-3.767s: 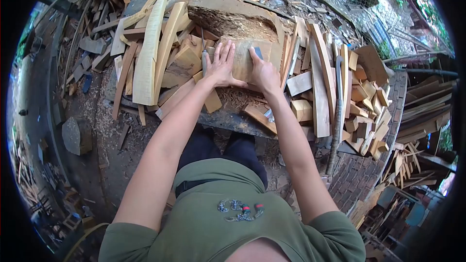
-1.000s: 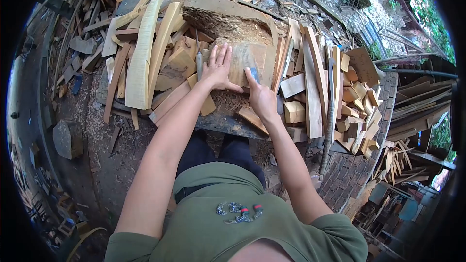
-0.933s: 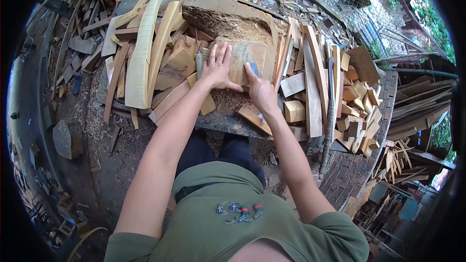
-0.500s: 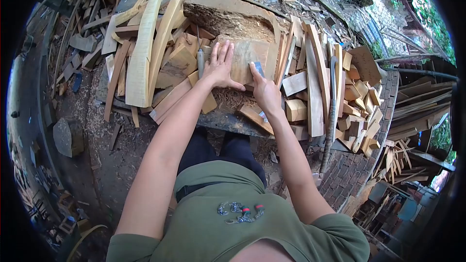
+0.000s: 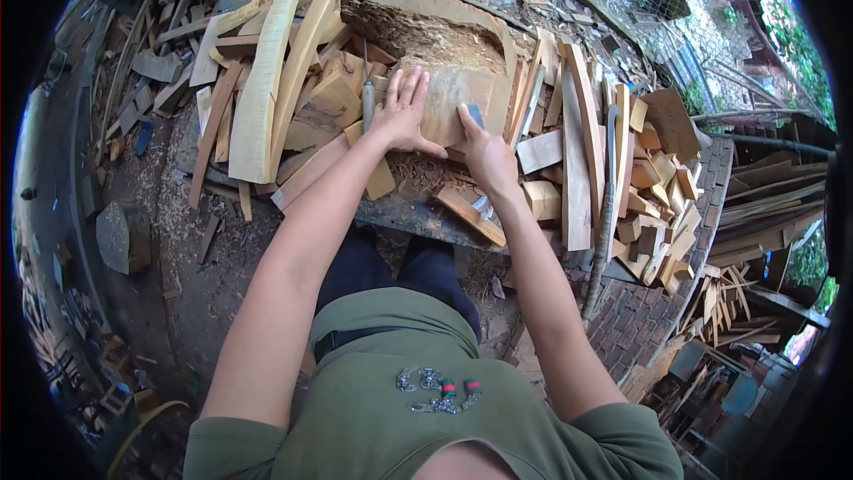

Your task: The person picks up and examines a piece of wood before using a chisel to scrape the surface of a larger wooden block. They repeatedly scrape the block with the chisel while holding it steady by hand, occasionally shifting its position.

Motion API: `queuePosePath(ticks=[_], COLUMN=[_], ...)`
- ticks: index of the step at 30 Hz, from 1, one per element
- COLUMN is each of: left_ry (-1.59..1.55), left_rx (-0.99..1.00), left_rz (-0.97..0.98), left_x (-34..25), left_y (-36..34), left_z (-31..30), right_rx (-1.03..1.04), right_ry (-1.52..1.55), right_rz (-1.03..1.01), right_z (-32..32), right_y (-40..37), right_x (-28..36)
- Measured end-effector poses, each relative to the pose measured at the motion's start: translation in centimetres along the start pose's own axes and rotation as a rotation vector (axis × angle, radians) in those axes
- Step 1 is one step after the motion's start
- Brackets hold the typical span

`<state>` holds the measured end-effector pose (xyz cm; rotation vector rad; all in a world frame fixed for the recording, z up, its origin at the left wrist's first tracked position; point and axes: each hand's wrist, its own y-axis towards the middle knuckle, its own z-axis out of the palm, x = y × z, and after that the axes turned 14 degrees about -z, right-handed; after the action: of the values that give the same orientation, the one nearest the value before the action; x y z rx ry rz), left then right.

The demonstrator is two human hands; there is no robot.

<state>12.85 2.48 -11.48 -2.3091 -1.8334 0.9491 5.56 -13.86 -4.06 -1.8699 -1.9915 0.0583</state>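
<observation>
My left hand (image 5: 402, 120) lies flat on a smooth wooden block (image 5: 447, 100), fingers spread and thumb along its near edge. At the right part of the block, my right hand (image 5: 490, 163) is closed around a small, flat blue-grey piece (image 5: 475, 114), its index finger stretched along it. The exact kind of this piece cannot be made out, as the fingers cover most of it. Just left of my left hand lies a thin tool with a grey handle (image 5: 368, 105). Behind the block stands a thick, rough, hollowed timber (image 5: 426, 28).
Long pale planks (image 5: 268, 80) lean on the left. To the right are upright boards (image 5: 576, 160), a long curved metal bar (image 5: 608, 187) and a heap of small offcuts (image 5: 662, 182). A loose wood strip (image 5: 471, 216) lies at the bench's near edge.
The view has shifted slightly. Less of the blue-grey piece shows beside my right hand, which has moved a little away from me. My left hand stays on the block.
</observation>
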Motion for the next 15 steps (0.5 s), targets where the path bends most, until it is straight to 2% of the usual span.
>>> queuePosePath(ticks=[4, 8, 10, 15], left_ry=[-0.006, 0.043, 0.069, 0.028], left_rx=[-0.018, 0.014, 0.020, -0.004], left_rz=[0.017, 0.002, -0.009, 0.016], left_x=[0.2, -0.2, -0.2, 0.0], left_y=[0.2, 0.2, 0.2, 0.1], left_z=[0.2, -0.2, -0.3, -0.1], right_rx=[-0.054, -0.103, -0.181, -0.073], right_ry=[-0.007, 0.007, 0.012, -0.002], right_rz=[-0.059, -0.064, -0.121, -0.040], right_z=[0.3, -0.1, 0.2, 0.0], right_y=[0.6, 4.7, 5.1, -3.2], right_x=[-0.8, -1.1, -1.5, -1.1])
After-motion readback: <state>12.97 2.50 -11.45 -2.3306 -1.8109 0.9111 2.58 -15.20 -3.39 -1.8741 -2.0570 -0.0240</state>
